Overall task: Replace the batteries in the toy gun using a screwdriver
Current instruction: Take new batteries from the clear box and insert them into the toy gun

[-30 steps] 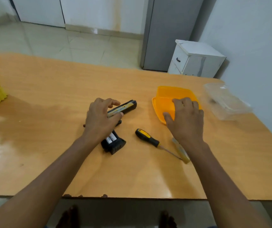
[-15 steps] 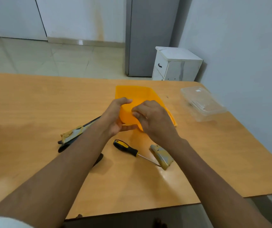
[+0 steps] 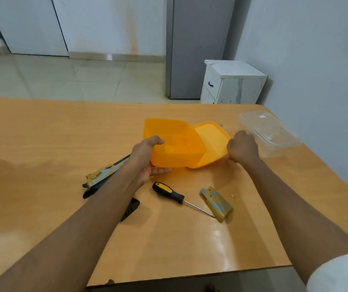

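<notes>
My left hand (image 3: 147,159) grips the near left corner of an open orange plastic box (image 3: 175,144), tilted above the table. My right hand (image 3: 241,148) is closed on the edge of the orange lid (image 3: 211,140), which lies just right of the box. The black and camouflage toy gun (image 3: 103,175) lies on the table under my left forearm, partly hidden. A yellow and black screwdriver (image 3: 173,194) lies in front of the box. Its tip touches the camouflage battery cover (image 3: 216,203). A tiny screw (image 3: 233,195) rests beside the cover.
A clear plastic container (image 3: 268,131) sits at the table's far right corner. The wooden table (image 3: 42,133) ends close to the wall on the right. A white cabinet (image 3: 230,85) and a grey fridge (image 3: 194,49) stand beyond the table.
My left hand left the toy gun and took hold of the orange box. My right hand pulled the lid off to the right. The box now stands open.
</notes>
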